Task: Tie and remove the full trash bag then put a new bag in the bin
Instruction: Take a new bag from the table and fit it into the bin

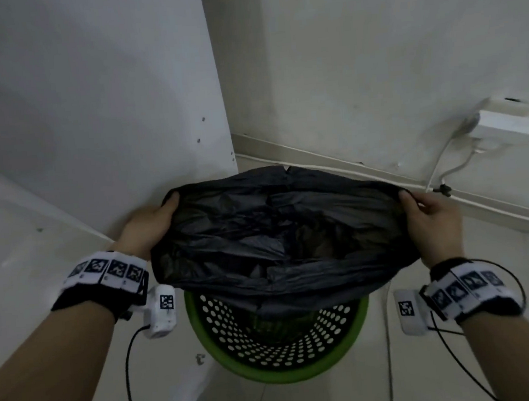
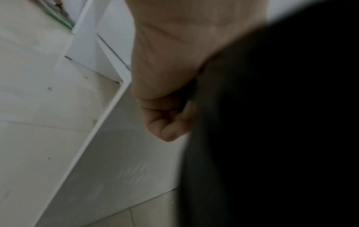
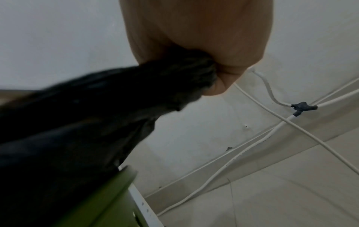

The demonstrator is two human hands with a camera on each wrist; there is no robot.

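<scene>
A black trash bag (image 1: 278, 231) hangs spread wide open over a green perforated bin (image 1: 277, 341) that stands on the floor. My left hand (image 1: 151, 225) grips the bag's left rim, and my right hand (image 1: 429, 219) grips its right rim. In the left wrist view the left hand (image 2: 167, 119) has its fingers curled beside the dark bag (image 2: 272, 122). The right wrist view shows the right hand (image 3: 219, 73) clenched round a bunched edge of the bag (image 3: 97, 115), above the green bin (image 3: 101, 204) rim. The bag's lower part dips into the bin.
A white cabinet panel (image 1: 106, 102) stands close on the left. Behind the bin is a wall with a baseboard, a white power adapter (image 1: 501, 124) and thin white cables (image 3: 262, 138) running along the floor. Pale floor tiles lie around the bin.
</scene>
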